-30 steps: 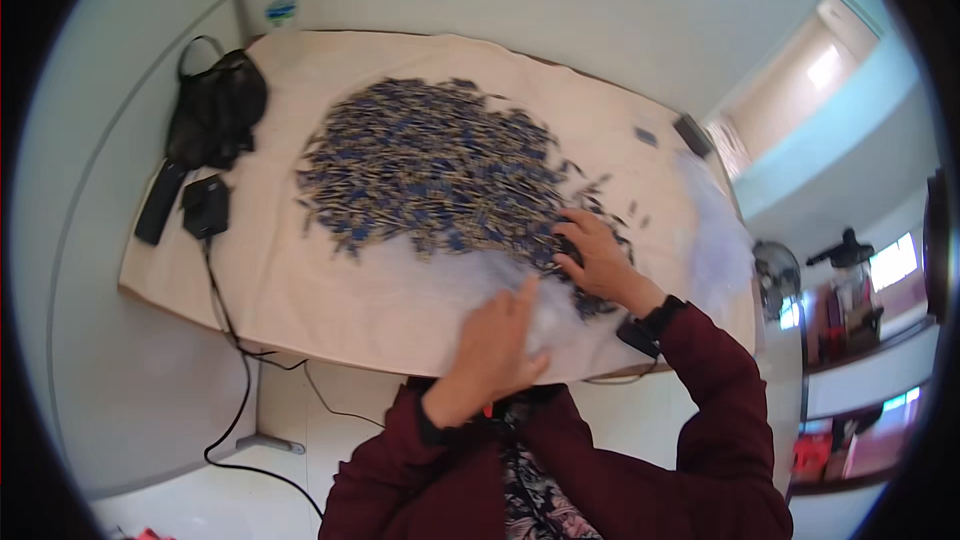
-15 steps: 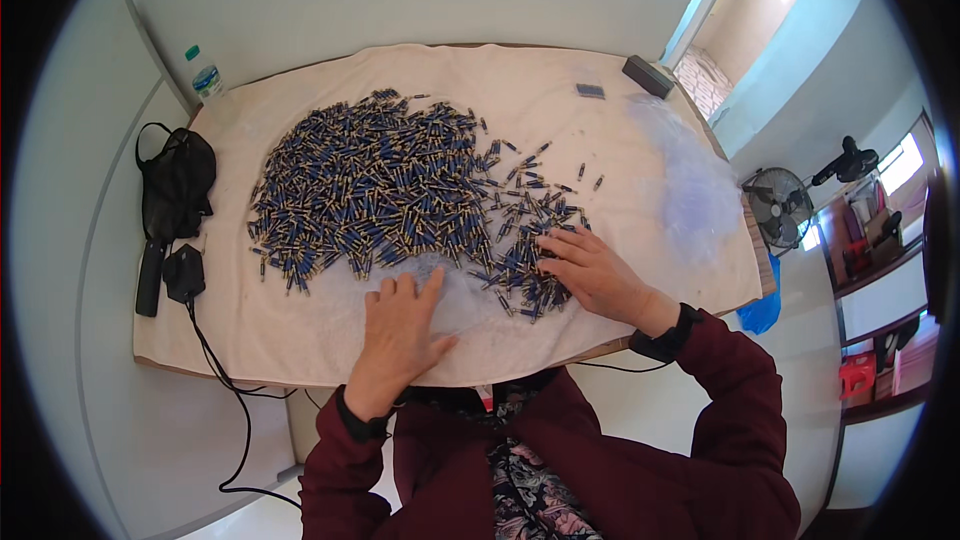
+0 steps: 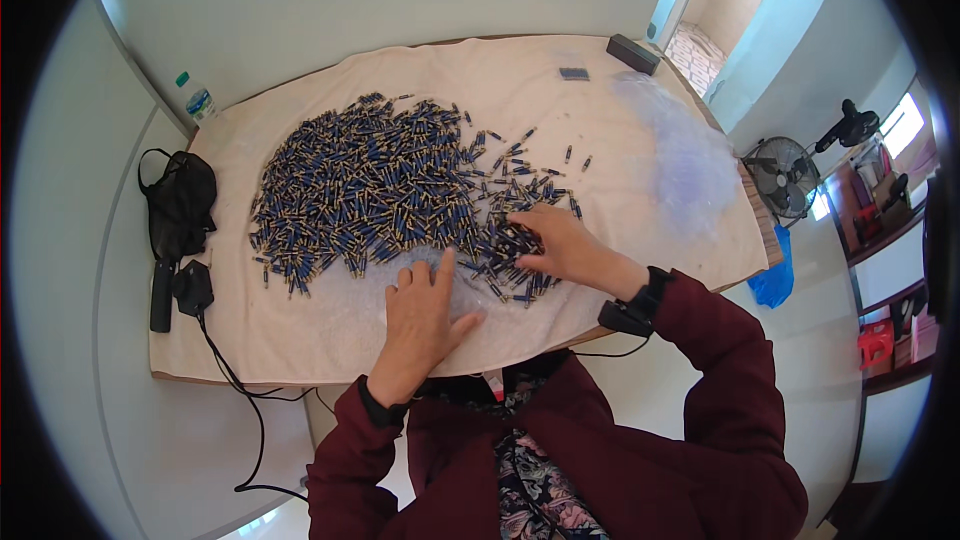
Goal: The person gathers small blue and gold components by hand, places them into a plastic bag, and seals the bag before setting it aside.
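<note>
Hundreds of small slim cylinders (image 3: 365,185) are heaped on the cloth-covered counter (image 3: 772,246), left of its middle. A dark blue, glossy middle is seen on each, capped at both ends by narrower, brass-coloured tips. They are lain in every direction, several layers deep, so that a bristling texture of blue and gold is made. At the right, a looser cluster (image 3: 492,268) is joined to the heap, and a few single pieces are scattered beyond it.

Over this cluster the right hand (image 3: 572,243) is lowered, its fingers half curled and its thumb held apart from them; whether any piece is gripped cannot be told. The left hand (image 3: 420,312) is spread palm down before the heap's near edge, index finger extended and thumb splayed, with nothing seen in its hold. Beneath and around it, a thin clear plastic sheet (image 3: 478,292) is laid on the cream cloth (image 3: 285,340).

Farther right, crumpled clear plastic (image 3: 690,165) is spread, with a small flat dark pack (image 3: 574,74) and a black oblong box (image 3: 633,54) placed near the far edge. At the left, a black pouch (image 3: 182,205), a black bar-shaped object (image 3: 160,296) and a corded black block (image 3: 193,287) are grouped. A green-capped bottle (image 3: 198,101) is seen behind them.
</note>
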Demonstrator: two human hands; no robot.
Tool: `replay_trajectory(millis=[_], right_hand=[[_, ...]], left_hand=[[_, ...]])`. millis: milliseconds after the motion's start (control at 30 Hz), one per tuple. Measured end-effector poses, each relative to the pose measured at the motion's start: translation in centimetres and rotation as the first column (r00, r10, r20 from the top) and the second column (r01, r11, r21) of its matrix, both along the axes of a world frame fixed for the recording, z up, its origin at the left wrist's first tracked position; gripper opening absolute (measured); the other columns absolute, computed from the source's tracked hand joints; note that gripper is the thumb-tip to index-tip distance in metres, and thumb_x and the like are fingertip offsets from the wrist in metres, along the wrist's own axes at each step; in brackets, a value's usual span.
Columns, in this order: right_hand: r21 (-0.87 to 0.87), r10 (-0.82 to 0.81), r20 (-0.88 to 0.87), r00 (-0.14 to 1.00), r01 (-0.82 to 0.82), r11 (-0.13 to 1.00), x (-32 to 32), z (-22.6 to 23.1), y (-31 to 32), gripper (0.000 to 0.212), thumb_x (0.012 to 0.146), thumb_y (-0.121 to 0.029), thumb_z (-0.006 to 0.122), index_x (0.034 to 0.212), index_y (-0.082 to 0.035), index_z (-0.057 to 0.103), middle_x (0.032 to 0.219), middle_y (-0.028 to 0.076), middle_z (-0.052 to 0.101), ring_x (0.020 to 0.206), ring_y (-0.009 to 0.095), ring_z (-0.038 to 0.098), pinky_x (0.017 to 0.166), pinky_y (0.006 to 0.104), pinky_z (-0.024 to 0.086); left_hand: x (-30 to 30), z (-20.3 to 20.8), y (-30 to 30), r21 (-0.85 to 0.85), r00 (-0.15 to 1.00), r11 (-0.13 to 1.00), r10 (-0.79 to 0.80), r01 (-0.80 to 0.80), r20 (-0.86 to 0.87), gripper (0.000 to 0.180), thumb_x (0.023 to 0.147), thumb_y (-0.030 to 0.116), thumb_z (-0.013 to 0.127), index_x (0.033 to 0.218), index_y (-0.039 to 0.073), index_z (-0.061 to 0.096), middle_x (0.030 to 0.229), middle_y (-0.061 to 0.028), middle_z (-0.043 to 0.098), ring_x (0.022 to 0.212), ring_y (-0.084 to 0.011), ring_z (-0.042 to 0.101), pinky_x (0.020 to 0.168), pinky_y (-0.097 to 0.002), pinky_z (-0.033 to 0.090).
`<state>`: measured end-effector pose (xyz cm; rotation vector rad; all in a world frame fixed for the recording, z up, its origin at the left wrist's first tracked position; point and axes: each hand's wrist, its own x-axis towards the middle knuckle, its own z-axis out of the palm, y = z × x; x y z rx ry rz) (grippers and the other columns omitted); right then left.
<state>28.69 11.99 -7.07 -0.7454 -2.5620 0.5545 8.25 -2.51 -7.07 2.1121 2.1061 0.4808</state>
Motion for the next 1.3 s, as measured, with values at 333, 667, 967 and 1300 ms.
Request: replay_trajectory(millis=[333, 667, 967, 1300], right_hand=[[-0.197, -0.02, -0.104, 0.994, -0.001, 0.98, -0.9, -0.8, 1.4, 0.024, 0.071, -0.012, 0.075, 0.094, -0.005, 0.068, 0.081, 0.011, 0.062, 0.077, 0.027, 0.061, 0.071, 0.0355, 0.05], [-0.434, -0.205, -0.249, 0.946, 0.08, 0.897, -0.1, -0.6, 1.3, 0.015, 0.079, -0.01, 0.071, 0.092, -0.001, 0.07, 0.076, 0.009, 0.069, 0.068, 0.014, 0.064, 0.064, 0.0251, 0.049], [-0.635, -0.269, -0.346, 0.899, -0.014, 0.772, -0.4, 0.6, 1.2, 0.015, 0.083, -0.009, 0.069, 0.094, 0.002, 0.069, 0.076, 0.003, 0.068, 0.069, 0.004, 0.058, 0.064, 0.0211, 0.048], [-0.564, -0.105, -0.269, 0.957, -0.068, 0.823, -1.9, 1.7, -0.6, 0.016, 0.08, -0.01, 0.069, 0.092, 0.001, 0.069, 0.078, 0.007, 0.069, 0.069, 0.01, 0.063, 0.065, 0.0246, 0.05]], left_hand=[[0.2, -0.1, -0.3, 0.161, 0.996, 0.986, -0.019, 0.033, -0.085, 0.081, 0.067, 0.039, 0.078, 0.132, 0.004, 0.045, 0.112, -0.0182, 0.052, 0.101, -0.0353, 0.049, 0.087, -0.0457, 0.038], [0.1, 1.1, 0.1, 0.284, 0.99, 0.958, -0.067, 0.028, 0.127, 0.059, 0.074, 0.02, 0.074, 0.126, 0.004, 0.052, 0.114, -0.0181, 0.055, 0.107, -0.0345, 0.05, 0.089, -0.042, 0.039], [0.3, 0.2, 1.7, 0.274, 0.87, 0.961, -0.173, 0.046, 0.461, 0.044, 0.078, 0.002, 0.067, 0.12, 0.003, 0.057, 0.099, -0.0123, 0.063, 0.084, -0.02, 0.059, 0.068, -0.0314, 0.049], [2.2, -0.1, 4.3, 0.294, 0.583, 0.954, -0.205, -0.061, 0.786, 0.029, 0.082, -0.002, 0.065, 0.11, 0.002, 0.06, 0.092, -0.0096, 0.063, 0.074, -0.0139, 0.059, 0.058, -0.0254, 0.049]])
